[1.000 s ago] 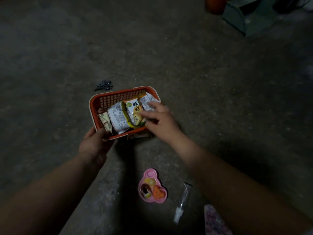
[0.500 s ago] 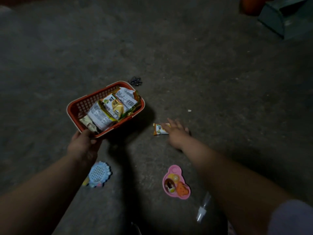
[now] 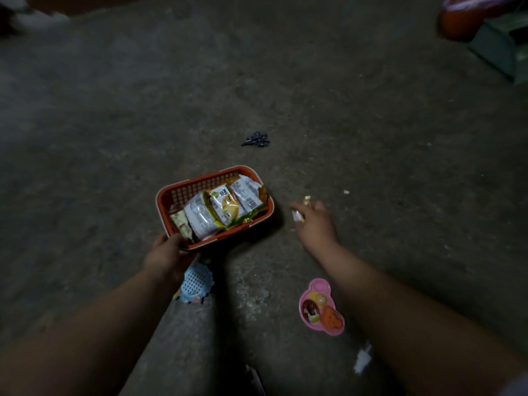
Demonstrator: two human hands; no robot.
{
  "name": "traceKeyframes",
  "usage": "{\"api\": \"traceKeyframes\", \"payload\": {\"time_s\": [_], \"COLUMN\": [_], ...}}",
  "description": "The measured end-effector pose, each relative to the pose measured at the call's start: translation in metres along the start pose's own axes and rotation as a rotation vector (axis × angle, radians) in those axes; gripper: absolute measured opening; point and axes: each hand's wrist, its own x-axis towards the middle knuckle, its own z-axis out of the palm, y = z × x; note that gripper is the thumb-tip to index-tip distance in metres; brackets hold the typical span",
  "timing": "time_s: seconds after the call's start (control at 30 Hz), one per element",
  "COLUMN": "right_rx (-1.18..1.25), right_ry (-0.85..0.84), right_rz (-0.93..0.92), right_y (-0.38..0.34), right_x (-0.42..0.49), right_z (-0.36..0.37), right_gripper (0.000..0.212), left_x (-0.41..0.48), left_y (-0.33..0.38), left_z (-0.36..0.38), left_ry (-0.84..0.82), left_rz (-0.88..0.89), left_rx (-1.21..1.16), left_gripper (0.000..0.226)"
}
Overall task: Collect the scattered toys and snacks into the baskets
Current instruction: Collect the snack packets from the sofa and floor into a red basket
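Right hand (image 3: 314,224) pinches a small snack pkt (image 3: 297,216) just beside basket (image 3: 197,179); my left hand (image 3: 168,254) grips its near rim. I'd lift pkt clear over rim, then drop it inside.

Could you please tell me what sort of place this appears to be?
Probably a dimly lit home, though uncertain: a bare concrete floor, an orange basket of snack packets, and a pink toy plate on it.

Floor (image 3: 371,124): pink toy (image 3: 321,307), blue toy (image 3: 197,282)
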Motion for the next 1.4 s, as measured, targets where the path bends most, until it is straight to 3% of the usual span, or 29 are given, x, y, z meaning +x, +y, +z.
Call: {"api": "traceKeyframes", "payload": {"time_s": [0.1, 0.2, 0.3, 0.4, 0.57, 0.63, 0.77, 0.87, 0.97, 1.03, 1.13, 1.2, 1.3, 1.4], "right_rx": [0.255, 0.307, 0.209, 0.025, -0.297, -0.397, -0.457, -0.442, -0.226, -0.096, -0.021, 0.192, 0.355, 0.404], "right_ry": [0.103, 0.154, 0.102, -0.067, 0.002, -0.071, -0.221, -0.226, 0.055, 0.255, 0.167, 0.020, 0.006, 0.064], "right_rz": [-0.113, -0.277, -0.422, -0.411, -0.416, -0.447, -0.384, -0.369, -0.209, 0.050, 0.489, 0.645, 0.673, 0.657], "right_y": [-0.046, -0.084, -0.099, -0.096, -0.078, -0.074, -0.069, -0.069, -0.061, -0.051, -0.028, -0.019, -0.001, -0.004], "right_x": [-0.001, -0.009, -0.016, -0.019, -0.028, -0.030, -0.029, -0.024, -0.013, 0.001, 0.022, 0.030, 0.037, 0.034], "right_z": [-0.030, -0.043, -0.040, -0.027, -0.029, -0.028, -0.017, -0.025, -0.048, -0.063, -0.070, -0.059, -0.034, -0.031], "right_gripper": [0.045, 0.044, 0.044, 0.044, 0.043, 0.045, 0.050, 0.051, 0.050, 0.054, 0.068, 0.064, 0.045, 0.041], "left_x": [-0.006, -0.010, -0.015, -0.019, -0.018, -0.019, -0.019, -0.018, -0.014, -0.008, -0.001, 0.005, 0.012, 0.015], "left_y": [-0.005, -0.012, -0.019, -0.022, -0.021, -0.019, -0.020, -0.020, -0.014, -0.011, -0.010, -0.010, -0.010, -0.002], "left_z": [0.008, 0.021, 0.034, 0.041, 0.046, 0.048, 0.048, 0.051, 0.058, 0.062, 0.066, 0.070, 0.079, 0.087], "left_ry": [-0.058, -0.104, -0.174, -0.244, -0.297, -0.310, -0.329, -0.356, -0.348, -0.359, -0.375, -0.384, -0.374, -0.318], "left_rz": [-0.011, -0.016, -0.018, -0.043, -0.047, -0.054, -0.089, -0.122, -0.129, -0.127, -0.138, -0.122, -0.069, -0.087], "left_rx": [0.046, 0.060, 0.099, 0.119, 0.143, 0.166, 0.237, 0.255, 0.281, 0.318, 0.356, 0.394, 0.445, 0.439], "left_gripper": [0.029, 0.038, 0.041, 0.038, 0.038, 0.040, 0.043, 0.040, 0.034, 0.034, 0.033, 0.037, 0.040, 0.024]}}
